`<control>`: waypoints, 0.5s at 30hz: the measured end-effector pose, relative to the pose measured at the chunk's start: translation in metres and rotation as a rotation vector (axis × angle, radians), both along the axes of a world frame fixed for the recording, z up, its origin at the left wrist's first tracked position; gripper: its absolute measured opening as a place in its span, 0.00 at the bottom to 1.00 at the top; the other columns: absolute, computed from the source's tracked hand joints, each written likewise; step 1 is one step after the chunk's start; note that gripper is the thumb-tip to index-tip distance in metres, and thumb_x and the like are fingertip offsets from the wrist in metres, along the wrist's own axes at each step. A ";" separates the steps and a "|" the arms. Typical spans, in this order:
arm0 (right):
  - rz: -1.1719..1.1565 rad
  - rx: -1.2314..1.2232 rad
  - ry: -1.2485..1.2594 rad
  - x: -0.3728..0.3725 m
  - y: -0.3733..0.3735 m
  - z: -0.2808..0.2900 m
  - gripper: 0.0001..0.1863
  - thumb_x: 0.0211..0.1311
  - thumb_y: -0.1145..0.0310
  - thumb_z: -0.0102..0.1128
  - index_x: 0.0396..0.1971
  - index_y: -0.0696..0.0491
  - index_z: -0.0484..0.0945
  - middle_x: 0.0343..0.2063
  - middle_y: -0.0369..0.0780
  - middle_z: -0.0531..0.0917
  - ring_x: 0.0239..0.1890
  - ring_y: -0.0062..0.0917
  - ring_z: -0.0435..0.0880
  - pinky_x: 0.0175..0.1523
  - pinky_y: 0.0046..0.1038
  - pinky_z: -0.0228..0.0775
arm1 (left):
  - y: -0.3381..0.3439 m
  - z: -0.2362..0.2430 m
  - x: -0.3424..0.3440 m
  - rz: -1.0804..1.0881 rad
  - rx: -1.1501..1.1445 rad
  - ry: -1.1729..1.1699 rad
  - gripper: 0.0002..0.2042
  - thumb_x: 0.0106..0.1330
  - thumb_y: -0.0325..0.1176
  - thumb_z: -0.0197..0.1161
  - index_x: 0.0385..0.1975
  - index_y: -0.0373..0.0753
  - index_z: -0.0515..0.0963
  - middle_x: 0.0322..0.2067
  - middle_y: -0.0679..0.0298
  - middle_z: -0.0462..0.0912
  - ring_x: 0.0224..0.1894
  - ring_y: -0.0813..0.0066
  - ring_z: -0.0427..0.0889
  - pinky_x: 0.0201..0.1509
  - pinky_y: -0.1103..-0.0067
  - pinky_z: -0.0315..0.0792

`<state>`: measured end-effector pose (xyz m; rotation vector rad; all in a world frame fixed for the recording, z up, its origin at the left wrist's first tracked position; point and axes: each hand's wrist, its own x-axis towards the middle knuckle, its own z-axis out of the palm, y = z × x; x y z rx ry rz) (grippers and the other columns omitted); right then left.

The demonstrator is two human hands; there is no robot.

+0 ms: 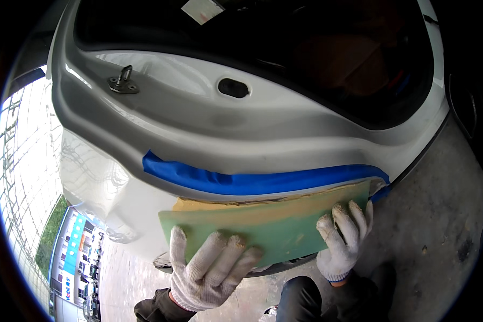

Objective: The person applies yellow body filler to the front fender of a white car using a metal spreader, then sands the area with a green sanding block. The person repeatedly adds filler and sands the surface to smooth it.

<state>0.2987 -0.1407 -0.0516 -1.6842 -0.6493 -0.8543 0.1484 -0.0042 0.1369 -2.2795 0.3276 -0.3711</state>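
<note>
Along the outer edge of the white car body (273,126): a broad, flat green board (268,236) sits lengthwise, its long upper edge just below a strip of tape.
Left hand (209,273): in a pale knitted glove, gripping the board toward its left end — fingers spread over the face; whatever is behind the board is hidden.
Right hand (341,241): gloved likewise, gripping the board at its right end, fingers bent over the face near the corner, some tips stained tan.
Blue tape (241,183): a wide curved band along the body's outer lip, wrinkled toward its left end.
Tan paste (201,205): a ragged line between board and tape, most visible at the board's upper left corner.
Metal latch fitting (124,85): on the body's ledge toward its upper left corner, with a dark oval slot (234,88) to its right.
Dark opening (284,37): black-rimmed, beyond the ledge.
Concrete floor (434,209): grey and stained, past the body's right edge.
</note>
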 end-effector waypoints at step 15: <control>0.018 0.032 -0.081 -0.016 0.034 -0.063 0.06 0.59 0.63 0.69 0.33 0.38 0.80 0.49 0.31 0.73 0.60 0.37 0.67 0.70 0.63 0.51 | 0.046 -0.069 -0.041 -0.083 0.020 -0.066 0.18 0.62 0.43 0.64 0.54 0.60 0.82 0.61 0.77 0.73 0.62 0.73 0.65 0.66 0.48 0.55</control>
